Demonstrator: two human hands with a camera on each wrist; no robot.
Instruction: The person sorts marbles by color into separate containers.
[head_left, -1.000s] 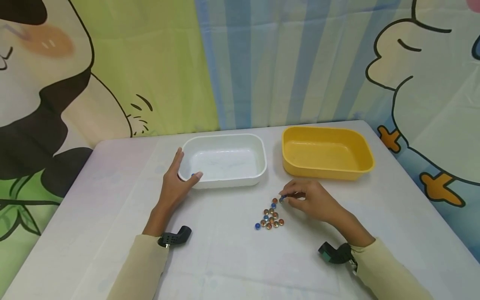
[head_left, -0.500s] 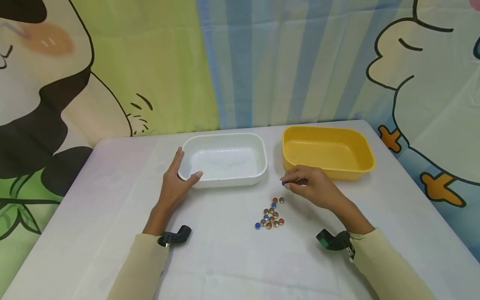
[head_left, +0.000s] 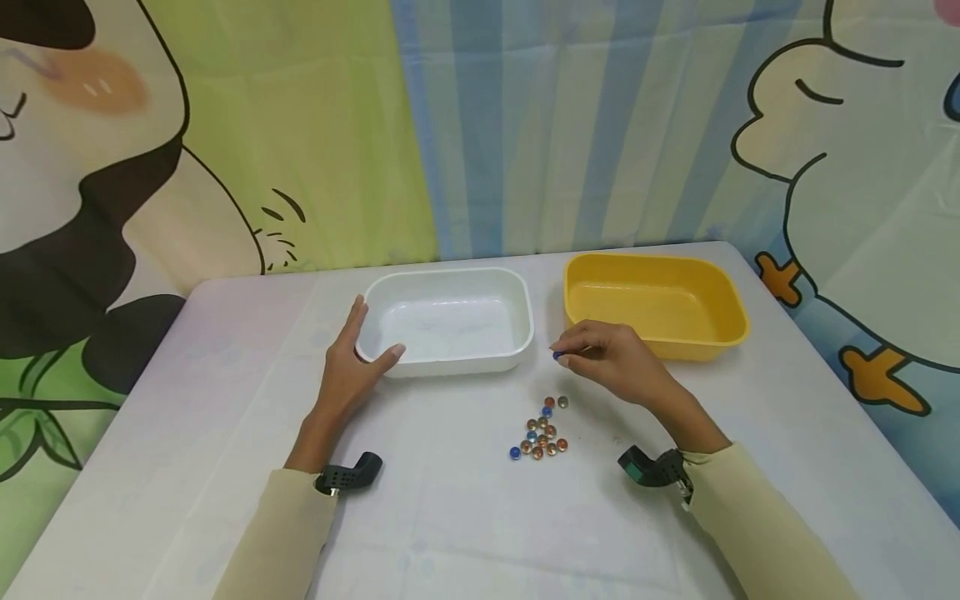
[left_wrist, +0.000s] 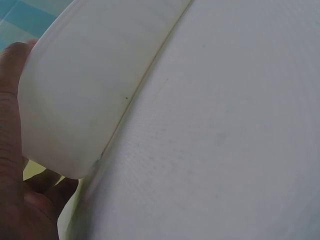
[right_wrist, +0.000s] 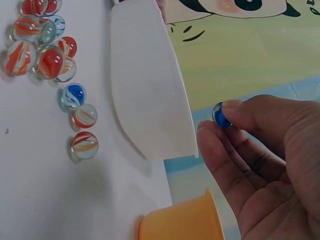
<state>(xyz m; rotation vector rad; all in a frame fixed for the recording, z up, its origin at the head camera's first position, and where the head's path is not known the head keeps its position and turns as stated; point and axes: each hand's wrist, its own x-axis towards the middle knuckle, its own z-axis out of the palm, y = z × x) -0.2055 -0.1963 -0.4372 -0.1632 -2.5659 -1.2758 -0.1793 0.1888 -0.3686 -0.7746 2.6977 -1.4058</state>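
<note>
My right hand (head_left: 618, 362) pinches a blue marble (right_wrist: 220, 116) between thumb and fingertips. It is held in the air, in front of the gap between the white tub (head_left: 453, 365) and the yellow tub (head_left: 693, 349). Thumb over the rim and fingers along the outer wall, my left hand (head_left: 347, 377) holds the white tub at its left front corner. Several loose marbles (head_left: 551, 431), mostly orange-and-clear with a few blue, lie in a cluster on the table, nearer to me than the right hand.
White cloth covers the table (head_left: 450, 517); its far edge runs just behind both tubs. A cartoon-printed curtain (head_left: 525, 125) hangs behind. Each wrist carries a black camera mount, the right one (head_left: 652, 468) above the cloth.
My right hand has lifted the blue marble from the top of the cluster and moved away from me, slightly left, toward the white tub. My left hand has stayed on the tub.
</note>
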